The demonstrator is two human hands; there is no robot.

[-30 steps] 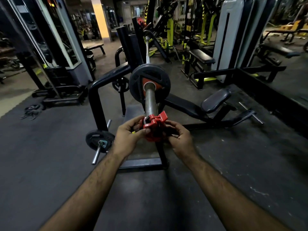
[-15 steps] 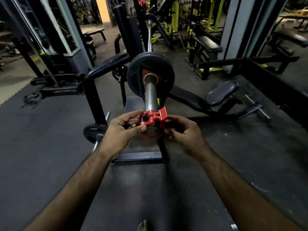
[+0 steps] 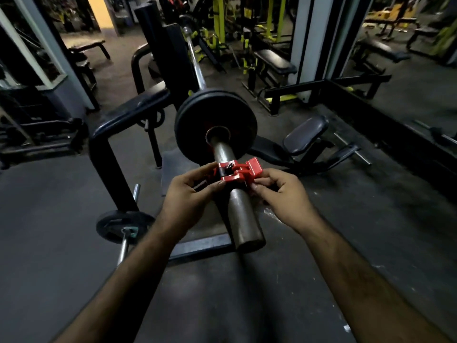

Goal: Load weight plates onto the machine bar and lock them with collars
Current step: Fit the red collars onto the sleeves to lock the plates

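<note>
Just below the centre of the frame, a red collar [image 3: 238, 172] sat around the steel bar sleeve [image 3: 235, 194], partway along it, with a bare stretch of sleeve between it and the plates. Its lever flap stood raised toward the right. The left hand [image 3: 190, 194] held the collar from the left, its thumb laid along the near red edge and its fingers curled round the far side. The right hand [image 3: 282, 194] pinched the collar's right side under the raised flap, fingers bent. Both hands were thus clamped on the collar, one to each side of the sleeve.

Above them, at centre frame, two black weight plates [image 3: 215, 125] sat against each other on the same sleeve, with the thinner bar shaft [image 3: 195, 68] running away toward the top of the frame. The sleeve's blunt end [image 3: 249, 241] pointed down toward the viewer.

At lower left, a smaller black plate [image 3: 118, 226] was mounted on a short peg [image 3: 123, 251] of the black machine frame [image 3: 103, 154]. To the right of centre lay a padded black seat [image 3: 305, 134] over the dark rubber floor [image 3: 371, 219]. Yellow-green gym machines [image 3: 222, 23] stood along the top of the frame.
</note>
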